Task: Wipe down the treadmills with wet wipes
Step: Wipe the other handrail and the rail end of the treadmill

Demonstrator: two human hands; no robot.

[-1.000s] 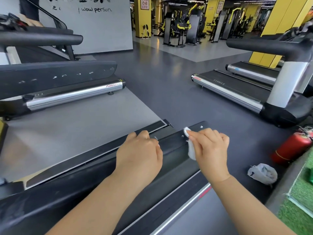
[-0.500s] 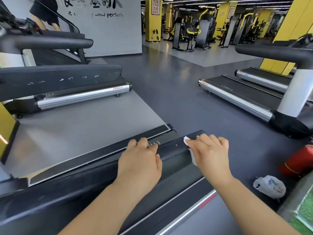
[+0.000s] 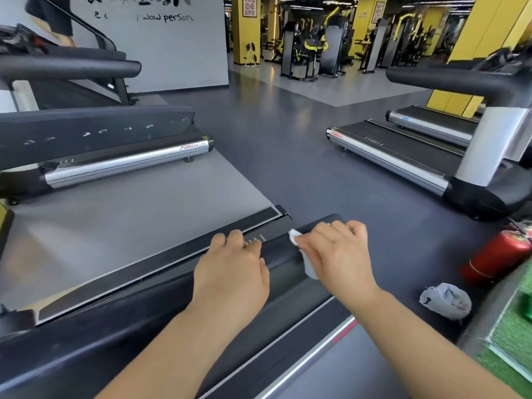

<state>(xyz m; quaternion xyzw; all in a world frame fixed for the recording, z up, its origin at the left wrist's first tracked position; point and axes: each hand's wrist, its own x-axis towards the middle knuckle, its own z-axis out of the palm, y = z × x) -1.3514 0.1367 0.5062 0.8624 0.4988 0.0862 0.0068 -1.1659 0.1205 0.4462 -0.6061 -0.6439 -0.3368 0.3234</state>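
head view: the person's left hand (image 3: pixel 233 269) sits palm down on the near treadmill's black rail (image 3: pixel 283 262), with the fingers curled over its far edge. the right hand (image 3: pixel 339 254) is just beside it, fingers bent round a white wet wipe (image 3: pixel 295 237) and pressing it onto the same rail near its end. over on the right a crumpled plastic bag (image 3: pixel 446 300) lies on the dark floor (image 3: pixel 288 156), with a red fire extinguisher (image 3: pixel 495 254) near it. a second treadmill (image 3: pixel 388 156) stands well apart on the right.
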